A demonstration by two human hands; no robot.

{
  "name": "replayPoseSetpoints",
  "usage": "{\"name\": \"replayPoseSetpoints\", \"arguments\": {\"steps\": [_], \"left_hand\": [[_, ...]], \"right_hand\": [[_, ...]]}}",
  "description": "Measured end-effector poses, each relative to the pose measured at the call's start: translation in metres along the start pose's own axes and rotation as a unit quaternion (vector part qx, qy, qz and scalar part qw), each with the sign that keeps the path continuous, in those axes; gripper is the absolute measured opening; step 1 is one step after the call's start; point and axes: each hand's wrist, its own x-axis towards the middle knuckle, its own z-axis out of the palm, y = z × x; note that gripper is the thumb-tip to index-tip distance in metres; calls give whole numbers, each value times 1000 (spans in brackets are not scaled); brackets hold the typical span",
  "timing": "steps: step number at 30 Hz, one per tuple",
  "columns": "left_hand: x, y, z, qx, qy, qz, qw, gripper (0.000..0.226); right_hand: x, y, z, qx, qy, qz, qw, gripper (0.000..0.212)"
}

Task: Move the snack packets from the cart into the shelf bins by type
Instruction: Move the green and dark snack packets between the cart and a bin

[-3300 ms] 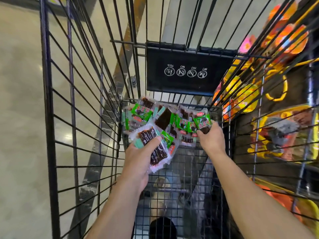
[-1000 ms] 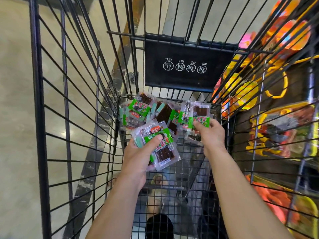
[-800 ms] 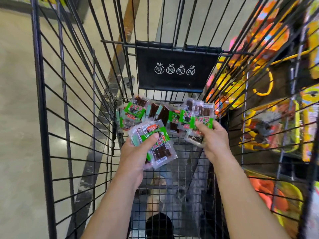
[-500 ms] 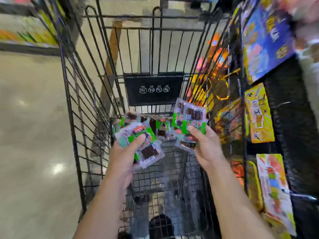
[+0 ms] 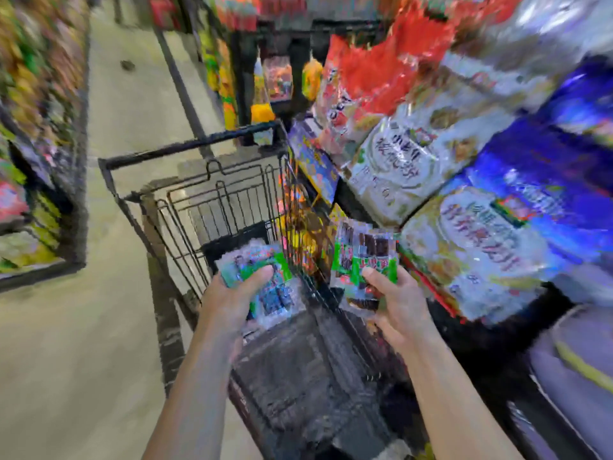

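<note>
My left hand (image 5: 229,302) grips a small stack of clear snack packets with green labels (image 5: 265,277), thumb on top, above the black wire cart (image 5: 232,200). My right hand (image 5: 398,303) holds another bunch of the same green-labelled packets (image 5: 361,257) just past the cart's right wall, close to the shelf. The picture is blurred by motion. The packets lying in the cart are hidden behind my hands.
Large snack bags fill the shelf on the right: a white one (image 5: 408,161), a red one (image 5: 374,61) and a blue-and-white one (image 5: 497,247). More shelving (image 5: 36,200) lines the left side of the aisle. Bare floor (image 5: 132,104) stretches ahead past the cart.
Both hands have lifted their packets up out of the cart. My right hand has carried its bunch rightward over the cart's side toward the shelf. My view has swung up to the aisle.
</note>
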Motion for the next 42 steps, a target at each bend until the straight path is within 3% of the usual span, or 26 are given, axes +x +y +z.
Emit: {"name": "replayPoseSetpoints", "arguments": {"steps": [3, 7, 10, 14, 18, 28, 32, 37, 42], "left_hand": [[-29, 28, 38, 20, -73, 36, 997, 22], [-75, 49, 99, 39, -181, 55, 981, 38], [-109, 45, 146, 46, -254, 62, 964, 28], [-170, 30, 207, 58, -365, 44, 928, 55], [-250, -6, 270, 67, -429, 48, 900, 30], [-460, -115, 381, 100, -558, 3, 824, 15], [-523, -152, 415, 118, -606, -17, 786, 21], [-578, -192, 461, 145, -658, -29, 738, 30], [-619, -229, 517, 161, -708, -38, 686, 46]], "right_hand": [[-50, -31, -28, 20, 40, -36, 998, 42], [-111, -66, -73, 49, 96, -117, 987, 22], [-161, -88, -114, 57, 140, -169, 974, 25], [-239, -110, -173, 64, 205, -221, 951, 39], [-330, -117, -238, 66, 285, -254, 922, 32], [-546, -98, -381, 73, 418, -302, 854, 27], [-609, -93, -420, 99, 461, -315, 824, 22], [-662, -83, -470, 127, 513, -323, 785, 47], [-692, -81, -518, 121, 559, -332, 750, 45]]}}
